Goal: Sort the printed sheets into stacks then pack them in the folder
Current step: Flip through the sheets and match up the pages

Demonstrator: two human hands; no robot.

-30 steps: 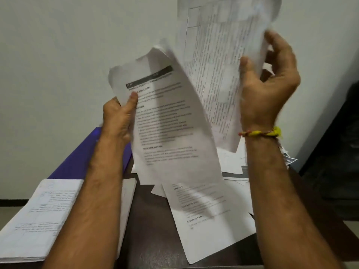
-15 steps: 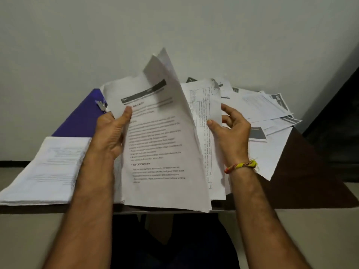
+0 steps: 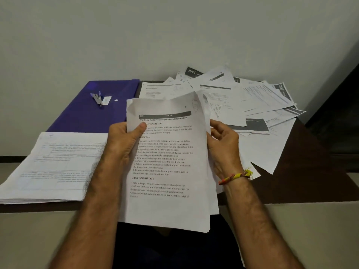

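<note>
Both gripping a bundle of printed sheets (image 3: pixel 167 164) above the near edge of the dark brown table (image 3: pixel 310 183): left hand (image 3: pixel 124 140) pinching the left edge, right hand (image 3: pixel 223 144) the right. Purple folder (image 3: pixel 87 113) back left, neat stack (image 3: pixel 52 167) in front of it, loose sheets (image 3: pixel 252 105) fanned out right. Plain pale wall (image 3: pixel 136 35) behind.

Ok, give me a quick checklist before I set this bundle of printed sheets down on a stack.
1. Bundle of white printed sheets held by both hands: ok, left hand and right hand grip its sides.
2. Bundle edges squared: not ok, top corner curls.
3. Neat white paper stack on the left reachable: ok.
4. Purple plastic folder free: not ok, a stapler lies on it.
5. Loose scattered sheets sorted: not ok.
</note>
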